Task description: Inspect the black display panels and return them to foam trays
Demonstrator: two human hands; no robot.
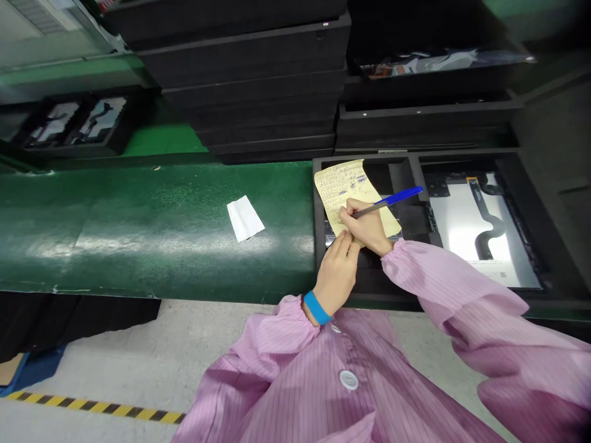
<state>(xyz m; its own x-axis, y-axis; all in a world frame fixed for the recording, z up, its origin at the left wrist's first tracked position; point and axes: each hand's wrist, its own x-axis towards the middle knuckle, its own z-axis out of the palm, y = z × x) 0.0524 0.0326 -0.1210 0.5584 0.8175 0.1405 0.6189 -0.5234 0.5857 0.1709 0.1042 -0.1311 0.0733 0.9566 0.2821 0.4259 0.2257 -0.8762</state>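
My right hand [368, 225] grips a pen [399, 196] with a blue cap pushed on its upper end, its lower end close to a yellow sheet of paper [339, 189]. Rows of handwriting and several blue scribbles cover much of the sheet. My left hand [338, 269], with a blue band at the wrist, lies flat with its fingers stretched along the sheet's lower edge. Beneath the paper is a black foam tray [320, 258]. In the tray's right compartment sits a silver flat panel [466, 227] with a dark ribbon cable [490, 226].
A small white paper [245, 219] lies on the green bench [157, 234] to the left. Tall stacks of black trays [258, 80] rise behind. More trays holding panels [99, 120] stand at the far left. Yellow-black tape [92, 406] marks the floor.
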